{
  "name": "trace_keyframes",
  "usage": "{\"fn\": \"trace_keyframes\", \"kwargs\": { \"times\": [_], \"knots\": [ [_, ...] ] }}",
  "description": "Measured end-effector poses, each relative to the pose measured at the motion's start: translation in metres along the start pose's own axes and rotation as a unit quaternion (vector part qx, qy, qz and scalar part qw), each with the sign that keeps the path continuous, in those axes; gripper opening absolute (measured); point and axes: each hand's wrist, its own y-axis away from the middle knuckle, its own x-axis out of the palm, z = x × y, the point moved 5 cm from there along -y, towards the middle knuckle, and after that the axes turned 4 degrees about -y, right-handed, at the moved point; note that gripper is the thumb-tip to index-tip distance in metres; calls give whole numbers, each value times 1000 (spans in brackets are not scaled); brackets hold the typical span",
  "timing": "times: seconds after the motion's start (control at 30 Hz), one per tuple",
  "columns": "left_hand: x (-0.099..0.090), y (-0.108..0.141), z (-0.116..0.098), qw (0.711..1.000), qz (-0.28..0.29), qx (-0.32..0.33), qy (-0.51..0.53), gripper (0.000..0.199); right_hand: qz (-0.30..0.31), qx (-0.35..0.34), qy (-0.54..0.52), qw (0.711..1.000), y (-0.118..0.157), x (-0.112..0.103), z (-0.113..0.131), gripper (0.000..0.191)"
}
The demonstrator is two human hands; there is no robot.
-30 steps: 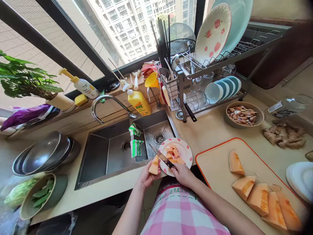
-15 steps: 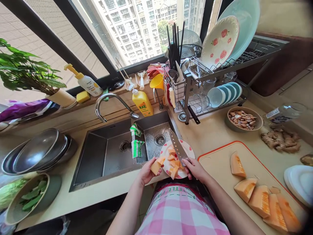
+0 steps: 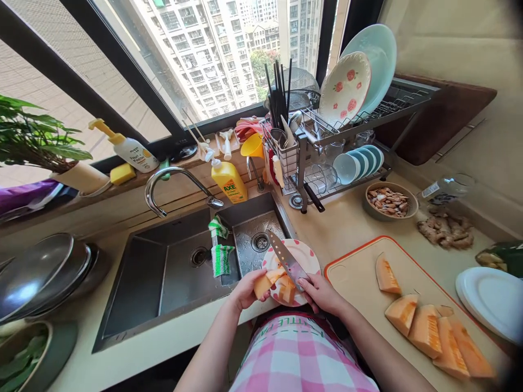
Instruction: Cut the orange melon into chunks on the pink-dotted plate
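Note:
Pinched in my left hand [image 3: 244, 290] is a wedge of orange melon [image 3: 262, 284], held over the near left rim of a white plate with red spots [image 3: 307, 256]. My right hand [image 3: 321, 293] grips a kitchen knife [image 3: 286, 258] by its handle; the holed blade slants up and left above the plate. Cut melon chunks [image 3: 287, 291] lie on the plate, partly hidden by the blade. To the right, several melon wedges [image 3: 425, 328] rest on a red-rimmed cutting board [image 3: 355, 283].
A double sink [image 3: 143, 283] with a faucet [image 3: 180, 174] and green-striped cloths [image 3: 222, 260] is on the left. Behind the board stand a dish rack [image 3: 302, 163], a bowl of shelled-looking pieces [image 3: 390, 204] and ginger [image 3: 445, 231]. White plates [image 3: 490, 299] sit at far right.
The view has shifted, showing more of the right side. The knife blade has tilted further left and lower over the plate. Both hands keep their holds.

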Motion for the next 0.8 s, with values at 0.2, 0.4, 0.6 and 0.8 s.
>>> {"fn": "trace_keyframes", "kwargs": {
  "times": [0.2,0.4,0.6,0.8],
  "knots": [
    [3,-6,-1,999,14,6,-31,33,18,14,15,1000,-2,0,-5,36],
    [7,-8,-9,997,36,2,-62,33,54,14,27,998,-6,2,-3,36],
    [12,-9,-15,998,31,33,-50,34,88,14,16,996,-10,2,7,34],
    [22,-8,-14,998,11,30,-54,27,98,6,64,993,-14,1,14,29]
  ]
}}
